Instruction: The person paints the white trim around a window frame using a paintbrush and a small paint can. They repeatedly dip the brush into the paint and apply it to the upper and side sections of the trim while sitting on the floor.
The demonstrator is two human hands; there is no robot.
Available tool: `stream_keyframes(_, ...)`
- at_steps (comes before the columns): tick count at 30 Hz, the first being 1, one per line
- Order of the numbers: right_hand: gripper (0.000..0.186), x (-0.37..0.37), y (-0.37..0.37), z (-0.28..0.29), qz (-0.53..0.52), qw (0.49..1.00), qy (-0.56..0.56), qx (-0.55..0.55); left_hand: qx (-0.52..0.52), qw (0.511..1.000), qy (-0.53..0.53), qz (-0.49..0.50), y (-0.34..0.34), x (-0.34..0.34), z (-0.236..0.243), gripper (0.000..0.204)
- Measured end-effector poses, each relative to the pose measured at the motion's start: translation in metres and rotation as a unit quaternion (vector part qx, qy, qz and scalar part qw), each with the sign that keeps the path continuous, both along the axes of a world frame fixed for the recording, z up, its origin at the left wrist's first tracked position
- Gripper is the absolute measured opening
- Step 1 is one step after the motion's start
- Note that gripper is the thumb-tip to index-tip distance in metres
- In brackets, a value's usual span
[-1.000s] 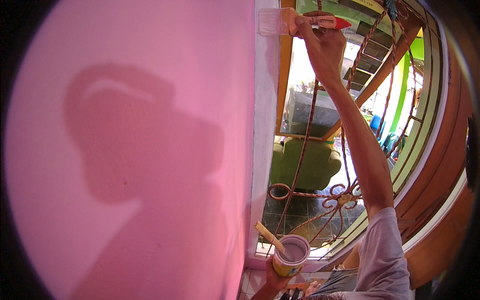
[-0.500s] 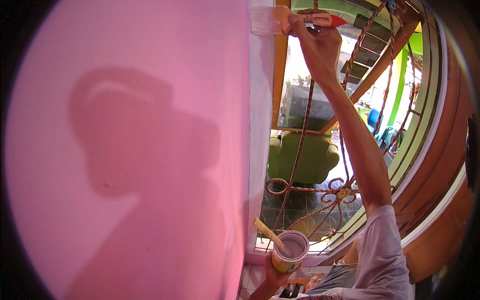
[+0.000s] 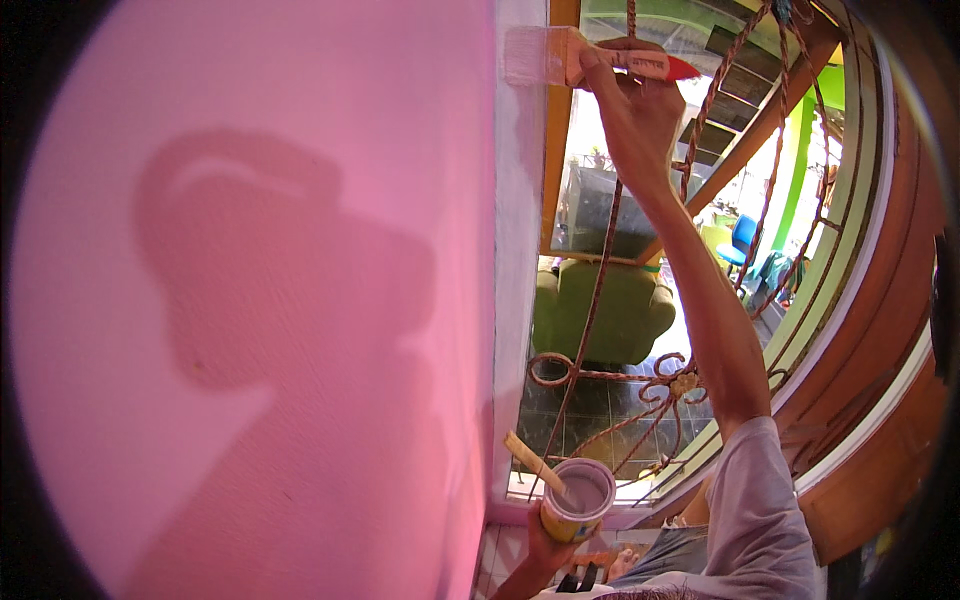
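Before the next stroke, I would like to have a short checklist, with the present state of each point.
1. Right hand grips the brush by its handle: ok.
2. Bristles lie over the white strip beside the pink wall: ok.
3. Left hand supports the paint can: ok.
4. Can's mouth faces up: ok.
5. Wooden stick leans inside the can, not fallen out: ok.
6. Enough paint on the bristles: cannot tell.

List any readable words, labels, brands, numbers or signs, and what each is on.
Nothing quotable.
Brush handle: dark printing, too small and blurred to read reliably.
Paint can: part of a coloured label shows, too small to read.
No other legible text.
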State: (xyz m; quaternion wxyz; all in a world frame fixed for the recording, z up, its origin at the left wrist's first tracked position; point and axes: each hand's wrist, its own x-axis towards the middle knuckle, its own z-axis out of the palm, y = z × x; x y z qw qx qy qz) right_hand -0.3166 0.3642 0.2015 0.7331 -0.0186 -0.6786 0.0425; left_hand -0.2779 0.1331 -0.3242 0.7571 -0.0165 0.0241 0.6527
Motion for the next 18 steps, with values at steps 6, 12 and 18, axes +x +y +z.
stream_keyframes(6,0.03,-0.003,-0.004,-0.018,0.044,0.999,0.005,-0.008,-0.023,0.999,0.047,-0.007,-0.005,-0.001,0.009,0.08)
stream_keyframes(12,0.029,-0.005,-0.004,-0.029,0.019,1.0,0.002,0.022,-0.013,1.0,0.009,0.008,-0.003,0.0,-0.003,0.078)
stream_keyframes(18,0.03,-0.006,-0.005,-0.039,0.046,0.999,-0.001,0.005,-0.018,1.0,0.001,-0.005,-0.002,-0.001,-0.006,0.076)
